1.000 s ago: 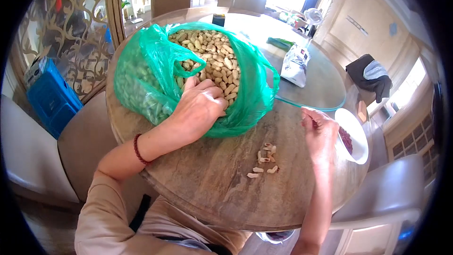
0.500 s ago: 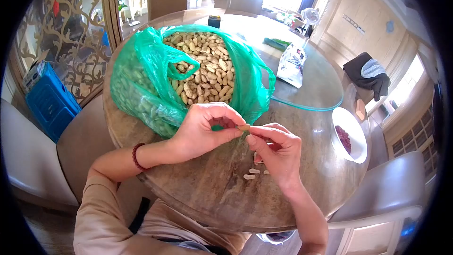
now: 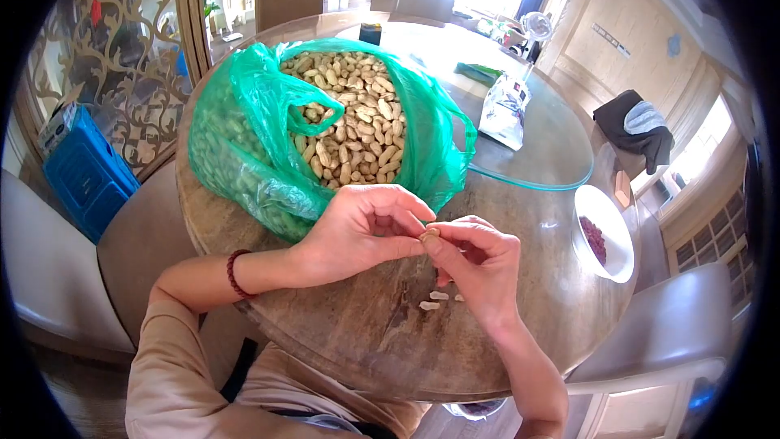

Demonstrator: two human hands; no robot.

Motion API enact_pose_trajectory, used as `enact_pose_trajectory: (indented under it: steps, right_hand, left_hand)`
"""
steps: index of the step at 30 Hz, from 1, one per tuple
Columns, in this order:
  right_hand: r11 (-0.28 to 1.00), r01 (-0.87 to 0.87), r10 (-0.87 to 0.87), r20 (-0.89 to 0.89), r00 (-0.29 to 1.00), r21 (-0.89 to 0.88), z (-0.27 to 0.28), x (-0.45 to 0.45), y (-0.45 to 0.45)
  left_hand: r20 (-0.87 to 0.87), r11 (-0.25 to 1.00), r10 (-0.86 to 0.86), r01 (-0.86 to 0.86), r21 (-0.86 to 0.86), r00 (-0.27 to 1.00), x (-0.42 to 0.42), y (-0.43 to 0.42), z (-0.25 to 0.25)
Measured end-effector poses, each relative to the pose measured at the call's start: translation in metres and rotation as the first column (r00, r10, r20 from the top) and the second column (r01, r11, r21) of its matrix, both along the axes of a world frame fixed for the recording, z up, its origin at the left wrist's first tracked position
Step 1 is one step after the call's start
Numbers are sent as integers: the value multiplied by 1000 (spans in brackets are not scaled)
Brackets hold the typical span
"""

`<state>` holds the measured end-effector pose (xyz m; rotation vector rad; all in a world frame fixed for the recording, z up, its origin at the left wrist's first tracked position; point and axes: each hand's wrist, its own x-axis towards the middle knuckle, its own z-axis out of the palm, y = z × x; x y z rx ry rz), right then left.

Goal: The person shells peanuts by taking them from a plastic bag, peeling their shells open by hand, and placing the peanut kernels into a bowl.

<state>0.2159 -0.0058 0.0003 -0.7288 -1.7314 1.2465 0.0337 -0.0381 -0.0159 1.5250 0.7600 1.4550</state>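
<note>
A peanut [image 3: 431, 233] sits in the fingertips of both hands, just in front of the bag, mostly covered by them. My right hand [image 3: 481, 264] pinches it between thumb and index finger. At its other side are the thumb and fingertips of my left hand [image 3: 349, 223], closed around that end. Below the hands, several pale empty peanut shells [image 3: 439, 295] lie on the table, partly hidden by my right hand. Behind my left hand stands a green plastic bag [image 3: 260, 97], its mouth wide around many unshelled peanuts [image 3: 357, 122].
On the right of the round table [image 3: 366, 349] stands a white bowl [image 3: 619, 236] with reddish peanut kernels [image 3: 593, 240]. A glass turntable [image 3: 544, 158] carries a white packet [image 3: 505, 110] and a green packet [image 3: 478, 73]. A dark jar [image 3: 370, 33] is behind the bag.
The fingertips have drawn closer around the peanut, and less of it shows. My left index finger has lifted slightly, and my right thumb has moved up onto the peanut.
</note>
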Motion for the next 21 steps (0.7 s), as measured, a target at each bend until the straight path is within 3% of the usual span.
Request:
enact_pose_trajectory:
  steps: [2, 7, 10, 12, 13, 15, 19, 21]
  right_hand:
    - [999, 7, -7, 17, 1000, 38, -2, 1, 1]
    - [995, 25, -32, 75, 997, 98, -8, 4, 3]
    - [997, 12, -23, 151, 988, 79, -5, 5, 2]
    - [998, -11, 19, 150, 989, -60, 3, 5, 0]
    - [998, -11, 19, 149, 989, -60, 2, 4, 0]
    - [998, -57, 60, 70, 996, -37, -1, 3, 2]
    - [998, -53, 54, 37, 998, -27, -7, 0, 1]
    - [994, -72, 63, -109, 992, -81, -11, -2, 0]
  left_hand:
    - [-99, 998, 7, -14, -65, 995, -1, -1, 2]
    - [-148, 999, -39, 34, -31, 988, 1, -5, 2]
    - [-119, 999, -36, 32, -40, 992, 4, -6, 1]
    - [-100, 999, -26, 23, -37, 995, 3, -5, 0]
    - [-167, 1000, 25, -25, 3, 986, 1, -4, 0]
    - [-232, 997, 78, -69, 46, 970, -1, -3, 0]
    - [-86, 994, 10, -19, -104, 996, -2, -4, 2]
    - [-45, 990, -11, 4, -139, 999, -2, -4, 3]
